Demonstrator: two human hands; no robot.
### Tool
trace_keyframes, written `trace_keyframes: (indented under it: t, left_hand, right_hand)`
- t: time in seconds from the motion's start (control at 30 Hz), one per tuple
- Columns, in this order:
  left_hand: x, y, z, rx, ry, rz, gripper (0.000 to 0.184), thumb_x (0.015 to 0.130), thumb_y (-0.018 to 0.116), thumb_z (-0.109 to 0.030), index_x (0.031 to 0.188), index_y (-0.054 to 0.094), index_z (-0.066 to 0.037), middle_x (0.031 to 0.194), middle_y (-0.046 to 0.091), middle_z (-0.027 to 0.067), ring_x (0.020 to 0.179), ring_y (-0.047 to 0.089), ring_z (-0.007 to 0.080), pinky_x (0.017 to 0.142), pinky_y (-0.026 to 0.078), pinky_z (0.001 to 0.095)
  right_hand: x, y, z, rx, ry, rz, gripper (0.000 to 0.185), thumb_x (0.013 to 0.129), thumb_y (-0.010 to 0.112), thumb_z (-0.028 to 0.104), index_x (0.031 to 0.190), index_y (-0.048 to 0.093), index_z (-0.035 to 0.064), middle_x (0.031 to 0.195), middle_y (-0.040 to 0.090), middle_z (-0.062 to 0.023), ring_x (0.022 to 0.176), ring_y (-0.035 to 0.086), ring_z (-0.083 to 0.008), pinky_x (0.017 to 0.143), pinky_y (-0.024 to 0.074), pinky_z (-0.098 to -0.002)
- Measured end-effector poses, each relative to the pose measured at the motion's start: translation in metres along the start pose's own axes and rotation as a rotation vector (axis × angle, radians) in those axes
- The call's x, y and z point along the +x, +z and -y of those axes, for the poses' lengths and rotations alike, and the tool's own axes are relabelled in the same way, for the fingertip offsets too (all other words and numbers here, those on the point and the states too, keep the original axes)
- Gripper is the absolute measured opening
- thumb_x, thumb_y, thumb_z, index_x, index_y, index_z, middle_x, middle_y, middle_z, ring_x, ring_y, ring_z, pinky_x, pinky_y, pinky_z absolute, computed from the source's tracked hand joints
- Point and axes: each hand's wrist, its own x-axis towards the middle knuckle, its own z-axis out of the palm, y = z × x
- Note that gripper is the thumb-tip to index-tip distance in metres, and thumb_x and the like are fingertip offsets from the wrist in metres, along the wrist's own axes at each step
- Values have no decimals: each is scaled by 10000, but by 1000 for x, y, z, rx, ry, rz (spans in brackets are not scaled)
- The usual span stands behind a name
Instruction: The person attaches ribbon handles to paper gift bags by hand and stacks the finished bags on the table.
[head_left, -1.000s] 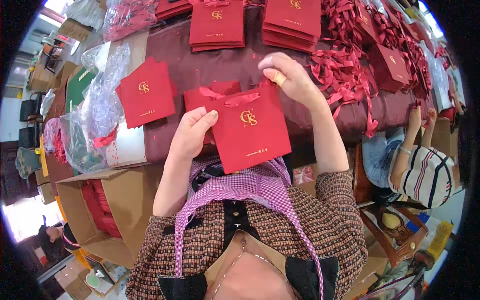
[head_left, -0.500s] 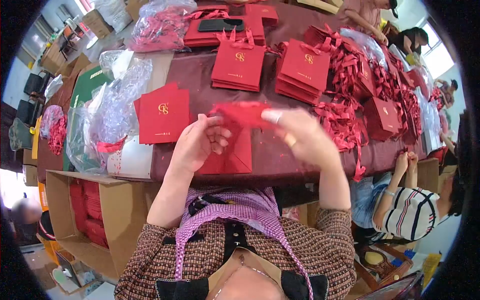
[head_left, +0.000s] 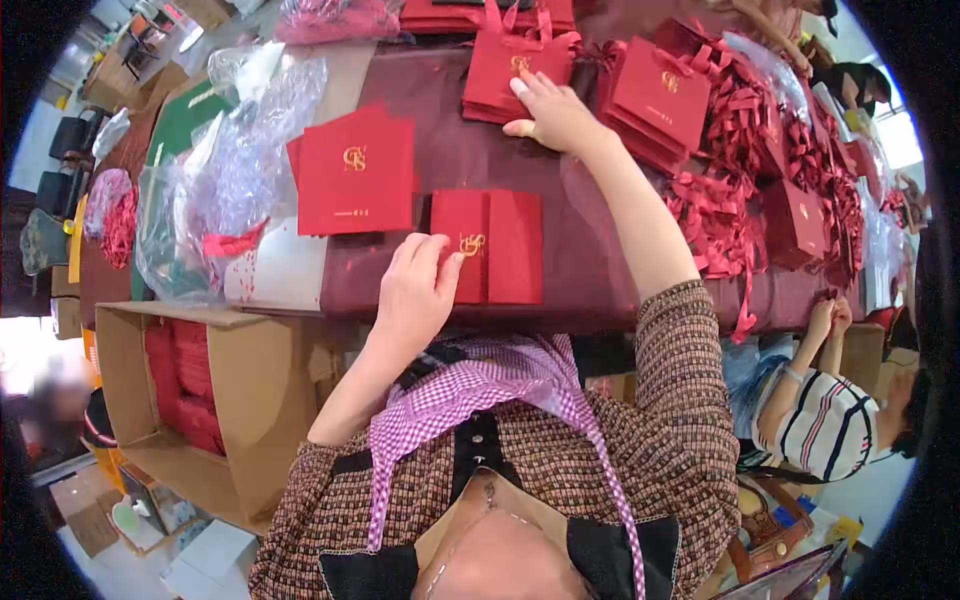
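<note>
A red paper bag [head_left: 515, 250] with a gold logo and a crease down its middle lies flat on the dark red tablecloth in front of me. My left hand [head_left: 415, 288] is at its left edge, fingers loosely curled, with a gap between thumb and forefinger. My right hand [head_left: 565, 118] reaches far forward, its fingers stretched over the front of a stack of red gift bags [head_left: 490, 85] with ribbon handles. Whether it grips a bag cannot be made out. Left of the single bag lie several flat red bags [head_left: 355, 185], overlapping at slight angles.
Another bag stack [head_left: 660, 95] and a heap of red ribbons [head_left: 715, 205] lie to the right. Clear plastic wrap [head_left: 250, 150] covers the left side. An open carton [head_left: 255, 400] of red items stands below the table edge. A co-worker's hands [head_left: 830, 318] are at far right.
My right hand has moved from the table's middle up to the bag stack. The blurred red item between my hands is gone from them. The single bag now lies uncovered.
</note>
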Motion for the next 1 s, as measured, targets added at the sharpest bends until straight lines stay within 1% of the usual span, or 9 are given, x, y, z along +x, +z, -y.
trace_keyframes:
  t: [0.17, 0.27, 0.33, 0.43, 0.47, 0.6, 0.73, 0.87, 1.0]
  left_hand:
    - [-6, 0, 2, 291, 0, 0, 340, 856, 673, -194, 1073, 569, 47, 1042, 580, 210, 971, 568, 388, 828, 478, 445]
    - [-3, 9, 7, 380, 53, -36, 426, 836, 695, -237, 1100, 537, 58, 1010, 561, 215, 943, 559, 376, 817, 482, 428]
    - [0, 11, 3, 337, 7, 5, 468, 832, 696, -215, 1154, 506, 65, 1040, 557, 235, 961, 551, 399, 835, 470, 451]
    - [3, 18, 4, 264, -12, 0, 541, 814, 703, -178, 1236, 467, 65, 1067, 558, 235, 993, 539, 411, 863, 454, 464]
    - [4, 22, 4, 225, -69, 14, 537, 818, 696, -165, 1249, 464, 55, 1072, 560, 232, 1002, 537, 408, 873, 449, 466]
    - [14, 26, 8, -42, -309, 73, 469, 819, 683, -74, 1237, 499, 33, 956, 552, 152, 871, 545, 286, 793, 470, 371]
    - [20, 27, 13, -147, -214, 7, 372, 838, 653, 3, 1189, 534, 37, 739, 505, 1, 668, 482, 76, 614, 438, 241]
    - [26, 29, 10, -223, -317, -10, 218, 868, 630, -4, 1072, 570, 38, 755, 539, 7, 669, 493, 76, 617, 442, 237]
    - [27, 28, 11, -214, -274, -16, 114, 882, 627, -30, 964, 569, 25, 796, 601, 37, 676, 533, 83, 622, 458, 246]
  right_hand:
    - [-15, -3, -2, 1, -134, -461, 572, 888, 591, 422, 1294, 507, 28, 1382, 484, -203, 1303, 433, -365, 1044, 360, -467]
    - [-61, -45, 32, 434, -133, -407, 301, 887, 613, 160, 1126, 615, -24, 1108, 650, -204, 1042, 607, -380, 899, 486, -421]
    - [-104, -39, 53, 650, -117, -274, 287, 874, 614, 155, 1092, 626, -30, 1057, 662, -216, 1015, 618, -383, 898, 494, -421]
    - [-155, -32, 87, 431, -79, 7, 400, 895, 597, 202, 1246, 550, 17, 1279, 568, -188, 1189, 527, -357, 1006, 412, -456]
    - [-172, -15, 94, 340, -90, -126, 423, 902, 591, 205, 1282, 522, 34, 1330, 526, -183, 1235, 487, -356, 1024, 387, -469]
    - [-204, -22, 78, 473, 57, -287, 417, 864, 641, 157, 1256, 541, 55, 1304, 543, -183, 1204, 512, -363, 996, 412, -459]
    - [-245, -40, 16, 195, 432, -651, 297, 801, 688, 139, 1074, 625, 37, 1024, 654, -151, 980, 602, -340, 880, 468, -436]
    - [-301, -43, -7, 43, 790, -601, 250, 859, 659, 193, 1054, 619, 43, 961, 641, -160, 914, 593, -362, 825, 470, -448]
    - [-305, -16, 13, -6, 758, -496, 278, 854, 660, 222, 1064, 609, 46, 1023, 617, -170, 930, 575, -369, 820, 466, -462]
